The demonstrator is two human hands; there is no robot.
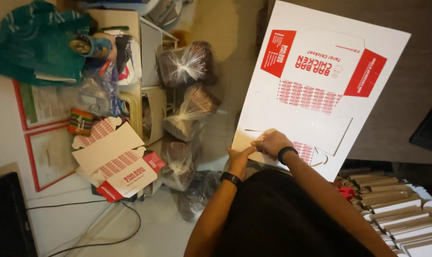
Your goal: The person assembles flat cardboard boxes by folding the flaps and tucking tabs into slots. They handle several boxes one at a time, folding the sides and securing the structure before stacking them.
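flat cardboard box blank, white with red printed panels, lies spread in front of the person, its near edge just above their lap. both hands work at that near edge: the left hand is curled with its thumb and fingers pinching a small flap at the corner, and the right hand is closed in a loose fist pressing down on the same flap from above. each wrist wears a dark band. judging by the raised flap, the step in hand looks like the first fold of the blank along its scored line. the next move seems to call for holding the sheet steady while the crease is pushed through, since the big sheet could slide or buckle. to the left, a folded box of the same kind rests on a pale surface near clear bags of dark goods. at lower right, a stack of flat blanks stands edge-on.
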